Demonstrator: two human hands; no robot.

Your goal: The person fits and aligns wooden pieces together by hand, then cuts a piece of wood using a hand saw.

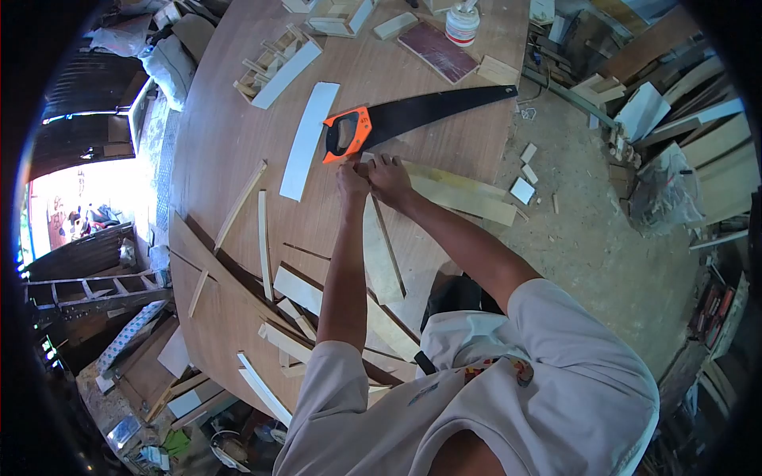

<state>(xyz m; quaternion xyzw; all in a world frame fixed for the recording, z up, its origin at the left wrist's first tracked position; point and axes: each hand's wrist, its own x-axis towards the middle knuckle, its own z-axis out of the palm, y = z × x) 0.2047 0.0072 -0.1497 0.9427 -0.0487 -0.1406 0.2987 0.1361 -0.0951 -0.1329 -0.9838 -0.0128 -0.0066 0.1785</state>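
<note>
My left hand (354, 178) and my right hand (387, 181) are close together over the table, both with curled fingers. What they grip between them is mostly hidden; a small pale edge shows at the fingertips. Just beyond them lies a hand saw (432, 111) with an orange and black handle, its dark blade pointing right. The left fingers are right below that handle. A pale wooden board (464, 194) extends rightward from beside my right wrist, past the table edge. Another pale board (382, 246) lies below the hands, between my forearms. A white strip (309, 143) rests left of the saw.
On the brown table (214, 119), a slatted wooden piece (282, 67), a reddish board (438, 49) and a white jar (462, 24) stand toward the far side. Wood offcuts (298, 289) crowd the near left. Small blocks (522, 190) lie on the floor; stacked boards (714, 151) are at right.
</note>
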